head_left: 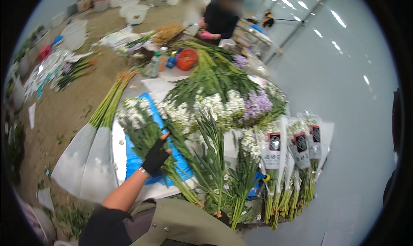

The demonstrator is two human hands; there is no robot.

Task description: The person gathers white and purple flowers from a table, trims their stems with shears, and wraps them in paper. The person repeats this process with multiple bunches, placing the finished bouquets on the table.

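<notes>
My left hand (155, 159), in a black fingerless glove, lies over a bunch of white-flowered stems (144, 134) on a blue sheet (134, 162). Its visible fingers are stretched out and apart. Close to my body, my right hand (222, 217) is mostly hidden, with only dark glove and a fingertip showing. It is closed round the lower end of a green leafy flower stem (213, 147) that stands upright before me. Just right of that stem leans another white-flowered bunch (245, 168).
A large heap of white and purple flowers (215, 86) covers the table's far side. Wrapped bouquets (275, 149) lie at the right, white-sleeved bundles (88, 155) at the left. A red container (187, 59) and bottles (155, 64) stand behind. Another person (221, 18) works at the back.
</notes>
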